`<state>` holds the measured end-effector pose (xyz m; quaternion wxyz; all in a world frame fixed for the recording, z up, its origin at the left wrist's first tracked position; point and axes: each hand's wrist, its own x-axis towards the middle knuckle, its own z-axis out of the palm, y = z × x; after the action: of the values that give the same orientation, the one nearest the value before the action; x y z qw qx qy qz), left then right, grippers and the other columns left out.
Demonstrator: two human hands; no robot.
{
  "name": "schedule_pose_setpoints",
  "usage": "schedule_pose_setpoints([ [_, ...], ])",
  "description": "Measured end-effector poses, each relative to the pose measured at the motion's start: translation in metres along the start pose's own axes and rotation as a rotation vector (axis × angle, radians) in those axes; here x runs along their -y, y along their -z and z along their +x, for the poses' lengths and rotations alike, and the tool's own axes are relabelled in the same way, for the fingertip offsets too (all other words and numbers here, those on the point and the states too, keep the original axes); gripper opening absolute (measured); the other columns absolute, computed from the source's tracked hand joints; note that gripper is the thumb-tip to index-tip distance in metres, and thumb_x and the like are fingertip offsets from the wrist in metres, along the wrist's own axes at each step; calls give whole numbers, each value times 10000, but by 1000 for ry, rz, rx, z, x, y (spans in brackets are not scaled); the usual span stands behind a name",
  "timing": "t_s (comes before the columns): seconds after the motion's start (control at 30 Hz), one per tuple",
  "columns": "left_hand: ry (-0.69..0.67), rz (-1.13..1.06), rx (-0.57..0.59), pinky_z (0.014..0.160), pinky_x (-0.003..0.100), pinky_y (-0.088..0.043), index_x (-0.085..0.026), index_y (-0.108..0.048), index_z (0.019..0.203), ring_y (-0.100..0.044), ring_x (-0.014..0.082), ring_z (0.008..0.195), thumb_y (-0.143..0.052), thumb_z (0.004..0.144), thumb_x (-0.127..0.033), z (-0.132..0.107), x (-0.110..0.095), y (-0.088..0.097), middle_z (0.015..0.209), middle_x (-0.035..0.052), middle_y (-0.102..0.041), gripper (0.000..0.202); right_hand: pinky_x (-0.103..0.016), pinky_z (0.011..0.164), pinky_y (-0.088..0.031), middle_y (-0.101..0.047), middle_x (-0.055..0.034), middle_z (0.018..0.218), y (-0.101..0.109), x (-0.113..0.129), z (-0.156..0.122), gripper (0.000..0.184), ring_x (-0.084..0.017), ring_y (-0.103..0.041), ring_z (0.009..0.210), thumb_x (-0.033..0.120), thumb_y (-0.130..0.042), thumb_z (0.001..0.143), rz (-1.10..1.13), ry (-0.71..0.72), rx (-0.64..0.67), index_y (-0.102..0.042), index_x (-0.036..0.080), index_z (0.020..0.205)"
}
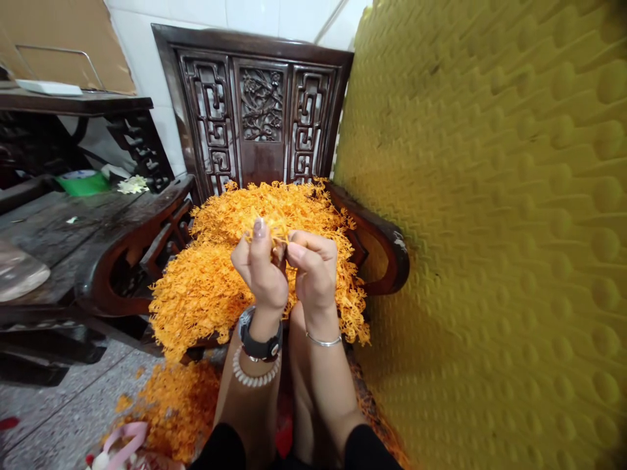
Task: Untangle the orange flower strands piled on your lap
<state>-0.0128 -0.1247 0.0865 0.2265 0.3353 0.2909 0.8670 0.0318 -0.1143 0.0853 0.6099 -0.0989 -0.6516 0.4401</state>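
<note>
A big heap of small orange plastic flower pieces (210,281) covers the seat of a dark carved wooden chair (259,111) in front of me. My left hand (259,264) and my right hand (313,267) are raised together over the heap, fingers curled. Both pinch the same small orange flower piece (275,230) between thumb and fingertips. The left wrist carries a black watch and a white bead bracelet. A thin silver bangle sits on the right wrist.
A tall yellow bumpy foam panel (490,228) fills the right side. More orange pieces (171,405) lie on the speckled floor below the chair. A dark wooden table (59,222) with a green dish stands left. A pink item (122,440) lies bottom left.
</note>
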Motion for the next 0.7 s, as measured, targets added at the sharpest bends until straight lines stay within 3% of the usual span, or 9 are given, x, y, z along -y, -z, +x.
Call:
schedule_pose_setpoints([
  [0.13, 145, -195, -17, 348, 204, -201, -192, -222, 534, -211, 66, 386, -404, 853, -327, 1, -10, 3, 488, -54, -146, 392, -232, 428, -250, -255, 64, 462, -3, -3, 0, 383, -65, -220, 404, 296, -498, 748, 258, -47, -92, -280, 190, 452],
  [0.23, 307, -440, 133, 305, 181, -164, -194, -240, 551, -111, 62, 381, -349, 881, -281, 31, -10, 27, 497, -60, -148, 358, -220, 383, -203, -159, 78, 475, 12, -2, 5, 417, -64, -132, 378, 350, -458, 770, 467, -38, -249, -178, 197, 501],
  [0.33, 281, -546, 120, 317, 146, -209, -186, -243, 557, -116, 49, 373, -354, 874, -311, 69, 6, 59, 485, -70, -155, 359, -209, 394, -214, -150, 77, 503, 32, 3, 13, 394, -67, -119, 391, 295, -428, 814, 609, 20, -370, -178, 197, 526],
  [0.4, 306, -346, 55, 335, 164, -244, -188, -278, 555, -197, 49, 376, -382, 835, -389, 89, 24, 78, 474, -66, -221, 360, -203, 423, -247, -177, 73, 525, 42, 7, 16, 351, -66, -166, 406, 270, -407, 840, 659, 60, -413, -237, 198, 542],
  [0.47, 246, 54, -145, 400, 174, -330, -169, -403, 616, -339, 54, 442, -453, 802, -399, 102, 46, 97, 542, -42, -385, 299, -206, 455, -281, -198, 70, 542, 50, 8, 17, 310, -68, -233, 428, 265, -400, 852, 704, 118, -445, -288, 200, 570],
  [0.5, 247, 299, -174, 444, 193, -378, -153, -462, 656, -401, 68, 485, -428, 812, -436, 106, 57, 107, 595, -17, -451, 325, -210, 470, -296, -206, 68, 547, 53, 8, 18, 296, -71, -264, 440, 264, -402, 853, 724, 149, -457, -302, 202, 581],
  [0.53, 271, 561, -147, 490, 223, -414, -144, -494, 682, -456, 93, 528, -334, 846, -457, 109, 67, 117, 634, 11, -498, 387, -217, 483, -308, -213, 66, 551, 55, 8, 18, 286, -74, -291, 452, 262, -404, 853, 742, 176, -466, -310, 204, 589],
  [0.6, 302, 1163, 43, 633, 303, -464, -137, -546, 743, -556, 161, 660, -185, 892, -421, 113, 84, 139, 721, 67, -575, 483, -229, 503, -324, -229, 63, 554, 59, 5, 17, 273, -80, -328, 468, 258, -397, 857, 771, 220, -485, -319, 208, 600],
  [0.7, 336, 1410, 223, 815, 427, -428, -92, -591, 765, -569, 285, 914, -356, 868, -373, 115, 102, 170, 866, 155, -614, 380, -239, 523, -335, -260, 62, 554, 64, 3, 16, 259, -79, -360, 475, 243, -375, 869, 817, 266, -489, -335, 211, 614],
])
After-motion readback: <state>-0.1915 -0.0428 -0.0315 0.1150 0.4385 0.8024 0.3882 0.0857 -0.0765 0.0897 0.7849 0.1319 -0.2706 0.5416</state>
